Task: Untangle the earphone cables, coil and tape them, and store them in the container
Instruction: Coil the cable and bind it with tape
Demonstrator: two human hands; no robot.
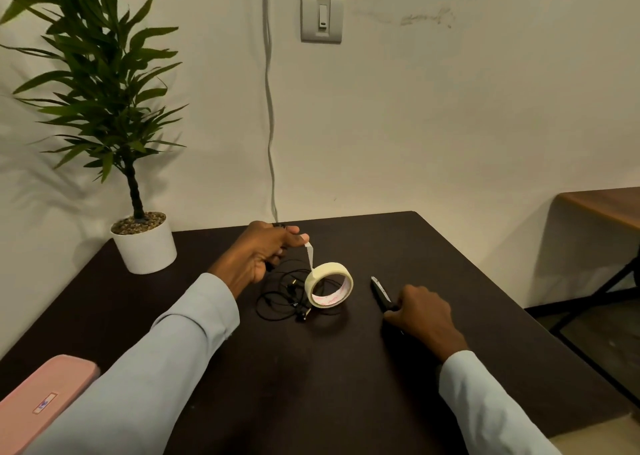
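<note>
Up at the far middle of the dark table, the left hand pinches the free end of a strip of tape between thumb and fingertips, and the strip runs down taut to the roll of masking tape, which stands tilted on its edge. A bit of black cable also seems to pass through the curled lower fingers of that hand, though the dim light makes this hard to confirm. The black earphone cables lie in loose loops on the tabletop just beside and partly under the roll, on its left. To the right of the roll, well apart from it, the right hand rests knuckles up with its fingers curled over the handle end of a pair of black scissors, whose closed blades point away toward the wall. A pink container with its lid on sits at the near left corner. A potted plant in a white pot stands at the far left edge.
</note>
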